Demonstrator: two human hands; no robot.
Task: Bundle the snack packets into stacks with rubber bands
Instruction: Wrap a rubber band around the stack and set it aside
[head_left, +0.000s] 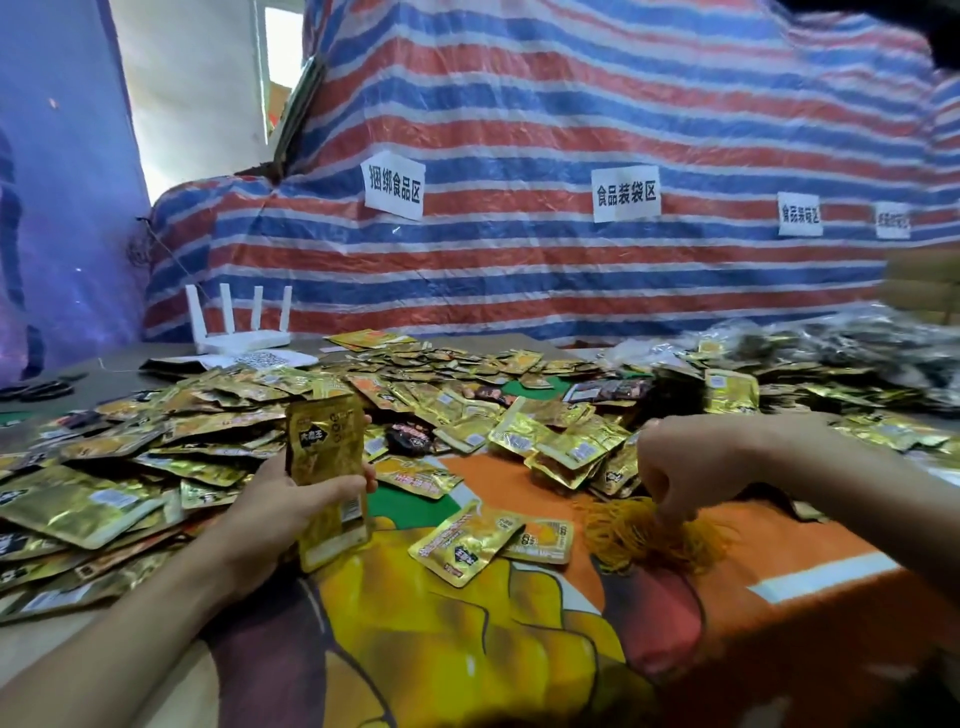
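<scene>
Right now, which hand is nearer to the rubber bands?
Right. The right hand is directly over the rubber bands, fingertips pinching into the pile. The left hand is well off to their left, gripping an upright stack of packets.

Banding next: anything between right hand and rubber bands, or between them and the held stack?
Nothing visible. The right hand touches the yellow rubber band heap; only flat gold packets lie between it and the upright gold foil packet stack in the left hand.
</scene>
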